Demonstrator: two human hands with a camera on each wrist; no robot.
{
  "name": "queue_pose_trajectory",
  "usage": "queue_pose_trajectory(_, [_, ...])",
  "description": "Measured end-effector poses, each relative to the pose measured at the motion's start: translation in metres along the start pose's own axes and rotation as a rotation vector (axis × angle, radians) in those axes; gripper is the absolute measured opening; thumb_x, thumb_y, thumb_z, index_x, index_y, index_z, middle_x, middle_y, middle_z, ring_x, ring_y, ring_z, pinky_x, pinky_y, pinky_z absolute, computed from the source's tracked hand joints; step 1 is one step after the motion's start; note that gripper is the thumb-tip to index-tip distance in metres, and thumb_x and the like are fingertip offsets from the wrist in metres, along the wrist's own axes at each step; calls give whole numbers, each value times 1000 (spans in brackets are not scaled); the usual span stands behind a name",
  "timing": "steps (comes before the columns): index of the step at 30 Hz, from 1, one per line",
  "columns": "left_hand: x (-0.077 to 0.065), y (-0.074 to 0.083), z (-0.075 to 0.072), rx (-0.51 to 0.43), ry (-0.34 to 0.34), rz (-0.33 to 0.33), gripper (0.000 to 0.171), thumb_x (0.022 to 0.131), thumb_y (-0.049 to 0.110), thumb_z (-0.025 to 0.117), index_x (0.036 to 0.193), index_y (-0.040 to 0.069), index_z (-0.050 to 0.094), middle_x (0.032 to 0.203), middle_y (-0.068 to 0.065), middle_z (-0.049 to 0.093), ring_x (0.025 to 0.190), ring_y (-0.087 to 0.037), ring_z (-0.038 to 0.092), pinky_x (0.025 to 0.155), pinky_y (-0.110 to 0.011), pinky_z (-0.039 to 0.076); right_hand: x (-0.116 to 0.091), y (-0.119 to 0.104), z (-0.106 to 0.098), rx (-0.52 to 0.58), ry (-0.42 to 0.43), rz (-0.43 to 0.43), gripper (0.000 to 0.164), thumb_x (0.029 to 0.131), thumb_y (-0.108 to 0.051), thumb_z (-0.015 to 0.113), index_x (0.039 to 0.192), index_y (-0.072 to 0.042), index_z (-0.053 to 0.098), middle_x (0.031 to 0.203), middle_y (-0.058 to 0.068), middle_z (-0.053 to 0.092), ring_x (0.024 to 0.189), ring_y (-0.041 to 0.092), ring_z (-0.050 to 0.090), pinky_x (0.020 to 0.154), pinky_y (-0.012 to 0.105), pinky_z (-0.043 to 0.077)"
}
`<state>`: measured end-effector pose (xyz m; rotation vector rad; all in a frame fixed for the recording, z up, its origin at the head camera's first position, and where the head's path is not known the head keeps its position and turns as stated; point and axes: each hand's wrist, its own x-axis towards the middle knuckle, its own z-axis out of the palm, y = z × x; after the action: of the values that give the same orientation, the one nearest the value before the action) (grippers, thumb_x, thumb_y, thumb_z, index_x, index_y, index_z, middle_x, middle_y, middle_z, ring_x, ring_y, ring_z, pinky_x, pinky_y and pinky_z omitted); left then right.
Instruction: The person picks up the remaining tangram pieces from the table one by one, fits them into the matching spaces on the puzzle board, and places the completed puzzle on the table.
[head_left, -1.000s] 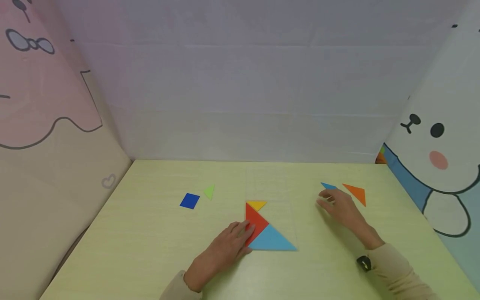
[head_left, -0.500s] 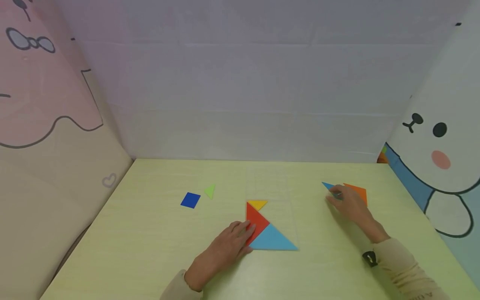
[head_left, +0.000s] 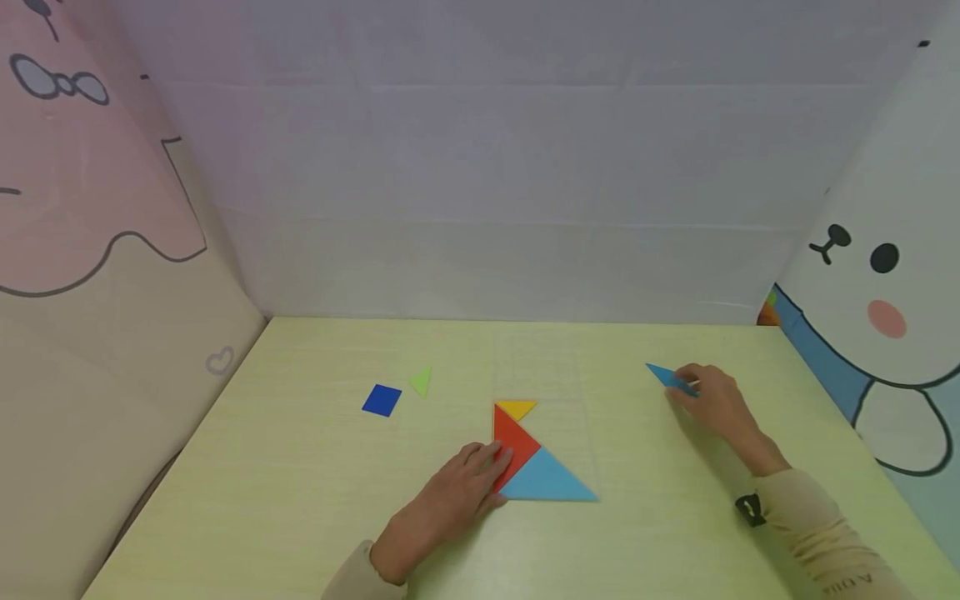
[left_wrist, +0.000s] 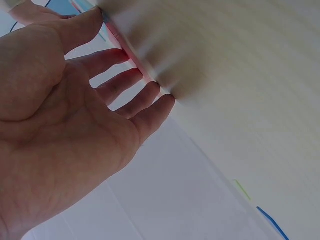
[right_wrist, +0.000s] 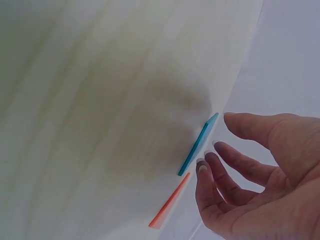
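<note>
In the head view, my left hand [head_left: 450, 492] rests its fingertips on the red triangle [head_left: 514, 435], with the thumb by the lower corner. A large light-blue triangle [head_left: 549, 479] adjoins the red one, and part of a yellow triangle [head_left: 517, 408] shows above. My right hand [head_left: 716, 408] hovers at a smaller blue triangle [head_left: 666, 375], covering its right part. In the right wrist view, thumb and fingers stand apart around this blue piece [right_wrist: 199, 146]. An orange triangle [right_wrist: 170, 202] lies beside it, hidden under the hand in the head view.
Left of centre on the pale wooden table [head_left: 300, 467] lie a dark-blue parallelogram-shaped piece [head_left: 382, 400] and a small green triangle [head_left: 422, 382]. A light backdrop [head_left: 487, 200] rises along the back edge, with cartoon-printed sheets on both sides.
My right hand has moved right, from the blue triangle's front to its right end, and now hides the orange triangle. The left hand has stayed on the red triangle.
</note>
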<state>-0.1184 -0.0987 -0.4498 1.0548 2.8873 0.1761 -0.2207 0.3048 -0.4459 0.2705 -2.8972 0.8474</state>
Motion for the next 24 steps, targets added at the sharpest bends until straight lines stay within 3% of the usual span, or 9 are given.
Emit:
queue_pose_trajectory(13, [-1, 0, 1, -8, -21, -14, 56, 104, 32, 62, 152, 7, 50, 152, -10, 50, 134, -26, 48, 111, -33, 44, 5, 10, 2, -35, -17, 38, 41, 96, -9, 70, 120, 22, 57, 109, 41, 58, 96, 53, 62, 79, 61, 52])
queue_pose_trajectory(24, [-1, 0, 1, -31, 4, -3, 55, 103, 31, 63, 151, 6, 51, 151, -11, 51, 133, -28, 48, 111, -35, 45, 7, 13, 1, -29, -31, 5, 38, 97, -8, 70, 119, 21, 58, 104, 39, 59, 94, 52, 61, 78, 62, 50])
